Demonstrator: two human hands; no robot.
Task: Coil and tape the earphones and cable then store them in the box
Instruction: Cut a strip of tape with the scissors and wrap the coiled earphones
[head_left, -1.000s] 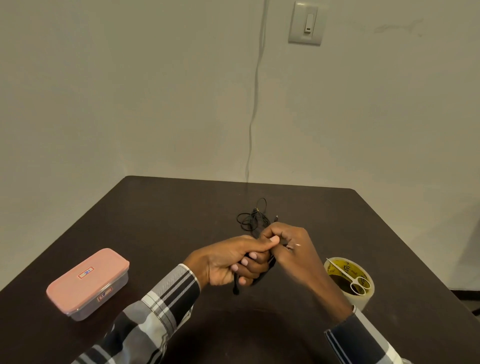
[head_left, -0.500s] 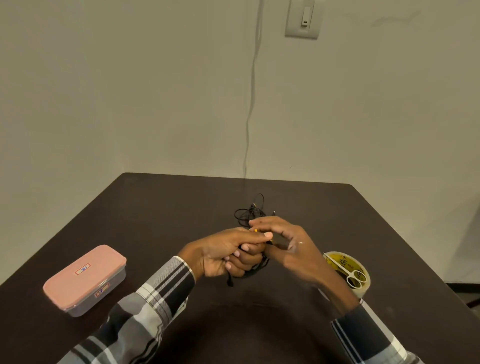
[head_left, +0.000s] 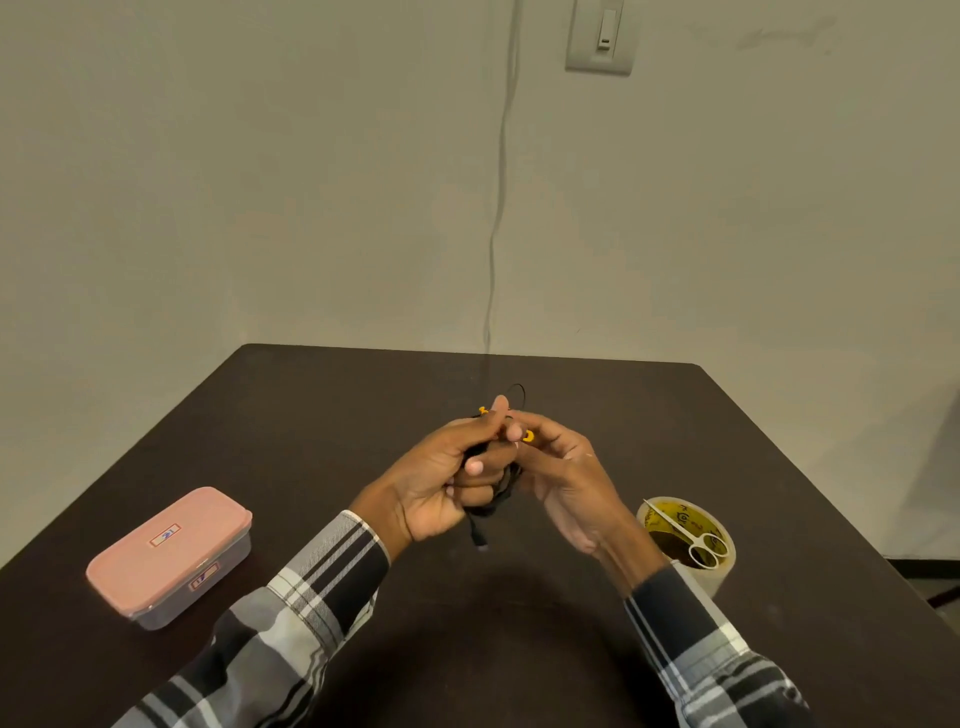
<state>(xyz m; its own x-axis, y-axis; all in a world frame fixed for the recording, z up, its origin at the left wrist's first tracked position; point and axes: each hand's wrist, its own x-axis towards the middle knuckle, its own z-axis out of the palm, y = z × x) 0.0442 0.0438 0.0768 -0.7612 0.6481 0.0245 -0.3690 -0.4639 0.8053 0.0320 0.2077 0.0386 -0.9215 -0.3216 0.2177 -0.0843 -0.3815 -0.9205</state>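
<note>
So you've got both hands up over the middle of the dark brown wooden desk (head_left: 322, 415), working the bundle of thin black earphone cable (head_left: 500, 493). Your left hand (head_left: 441, 483) has its fingers curled round the bundle, thumb pointing up toward the far side, so that one is clearly gripping the coil. Your right hand (head_left: 563, 478) sits just beside it, touching it at the fingertips, and it looks like you're pinching the cable near one of the little yellow earbud tips (head_left: 529, 436). A second yellow tip pokes out behind your left thumb, and a thin loop of the black wire arcs up past both hands. A short black plug end hangs down below your left palm, just above the desk surface; I can't tell if it touches.

The pink-lidded rectangular plastic box (head_left: 169, 556) is well off to your left, near the desk edge, lid on, with a small sticker on top and another on its clear side. On your right, near your right forearm, there's the roll of clear packing tape with a yellow printed core (head_left: 719, 564), lying flat. A small pair of white-handled scissors (head_left: 685, 538) rests across the top of it.

Behind the desk, a thin grey wire runs down the wall and a light switch plate (head_left: 600, 36) sits up top.
</note>
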